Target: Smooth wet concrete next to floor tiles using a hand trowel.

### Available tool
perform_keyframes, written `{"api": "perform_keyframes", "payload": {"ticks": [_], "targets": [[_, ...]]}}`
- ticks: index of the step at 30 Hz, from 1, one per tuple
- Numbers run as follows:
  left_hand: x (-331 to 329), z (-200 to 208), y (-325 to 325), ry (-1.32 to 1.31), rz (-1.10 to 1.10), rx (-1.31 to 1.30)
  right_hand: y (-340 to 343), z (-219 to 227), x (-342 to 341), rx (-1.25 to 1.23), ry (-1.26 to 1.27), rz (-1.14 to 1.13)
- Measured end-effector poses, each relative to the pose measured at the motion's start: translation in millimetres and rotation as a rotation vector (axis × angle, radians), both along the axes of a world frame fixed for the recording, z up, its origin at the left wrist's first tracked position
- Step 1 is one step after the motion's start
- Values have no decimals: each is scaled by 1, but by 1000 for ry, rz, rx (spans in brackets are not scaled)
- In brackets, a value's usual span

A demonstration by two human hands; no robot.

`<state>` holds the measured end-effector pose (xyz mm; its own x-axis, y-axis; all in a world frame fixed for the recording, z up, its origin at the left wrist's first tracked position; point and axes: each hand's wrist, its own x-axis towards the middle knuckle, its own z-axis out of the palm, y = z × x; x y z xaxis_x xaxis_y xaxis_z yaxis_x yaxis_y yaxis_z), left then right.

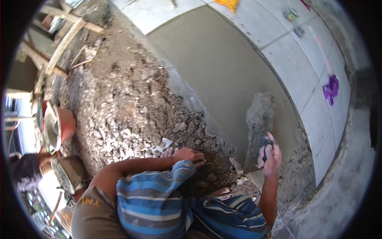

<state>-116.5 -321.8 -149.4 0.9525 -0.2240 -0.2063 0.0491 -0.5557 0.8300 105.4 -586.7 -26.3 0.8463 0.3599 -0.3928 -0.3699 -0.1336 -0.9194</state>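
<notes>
My right hand [271, 158] is closed around the dark handle of a trowel [266, 140]. Grey mortar hides most of the trowel's blade, which lies against a smoothed bed of wet mortar [207, 59]. Beyond it, a rough heap of mortar [260, 109] rises from the smooth surface. My left hand [190, 155] rests near my knee, beside the toes of my foot, its fingers curled; I see nothing held in it. Broken rubble [159, 107] lies just past that hand.
White floor tiles [288, 53] border the mortar bed on the right. On them lie a purple scrap [331, 89] and an orange bag [227, 4]. A red bucket [65, 124] stands left, near another person's arm [43, 158]. A wooden frame [65, 46] stands far left.
</notes>
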Motion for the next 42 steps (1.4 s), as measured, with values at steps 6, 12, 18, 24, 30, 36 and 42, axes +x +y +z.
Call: {"api": "perform_keyframes", "payload": {"ticks": [6,12,18,24,30,36,42], "targets": [[11,-6,0,1,17,-13,-13,4,-14,-25,-18,-23],[6,2,2,7,51,-27,-22,12,-19,-51,-49,-65],[4,-14,-5,-59,-11,-4,-29,1,-34,-79,-1,-157],[14,-5,-2,-49,-33,-40,-45,-38,-32,-881,-819,-126],[14,-4,-5,-104,-23,-62,-82,-23,-9,-1397,-648,-275],[13,-2,-9,-31,-21,-19,-43,-21,-2,-1048,-756,-152],[14,-4,-13,1,-8,54,-60,-35,36,-1082,-419,-11]]}}
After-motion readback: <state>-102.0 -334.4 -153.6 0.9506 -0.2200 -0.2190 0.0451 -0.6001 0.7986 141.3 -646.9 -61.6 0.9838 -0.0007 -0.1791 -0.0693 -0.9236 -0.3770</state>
